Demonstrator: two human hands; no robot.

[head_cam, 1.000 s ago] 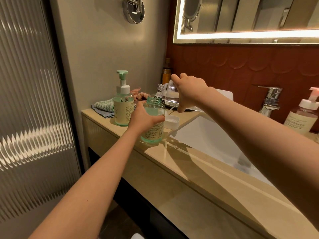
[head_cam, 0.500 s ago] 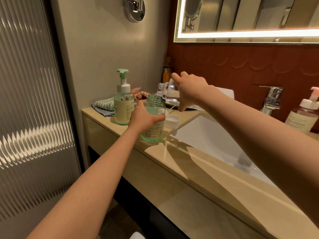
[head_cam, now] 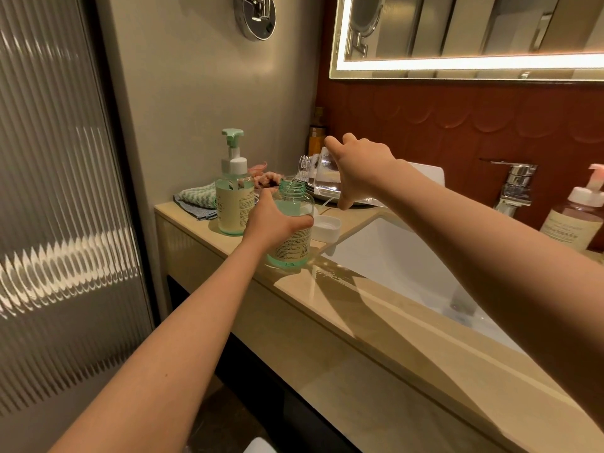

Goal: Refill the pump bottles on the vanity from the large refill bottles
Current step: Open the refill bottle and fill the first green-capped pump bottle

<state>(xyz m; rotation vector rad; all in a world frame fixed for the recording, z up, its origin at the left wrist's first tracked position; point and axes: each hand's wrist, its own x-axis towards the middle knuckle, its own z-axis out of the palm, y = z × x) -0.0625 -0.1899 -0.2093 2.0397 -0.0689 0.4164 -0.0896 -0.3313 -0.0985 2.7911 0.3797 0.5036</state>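
Steadying the uncapped green pump bottle (head_cam: 289,230) at frame centre on the surface (head_cam: 376,308) with left hand (head_cam: 273,220) wrapped round it, tilting clear refill bottle (head_cam: 322,174), gripped in right hand (head_cam: 359,165), so its mouth meets the neck.

We see two bare forearms, with no sleeve, cuff or glove anywhere along what shows of them. Our left hand (head_cam: 276,220) carries no ring, watch or band that we can make out, and our right hand (head_cam: 361,165) likewise looks unadorned. Fingernails are too small and blurred for us to tell more
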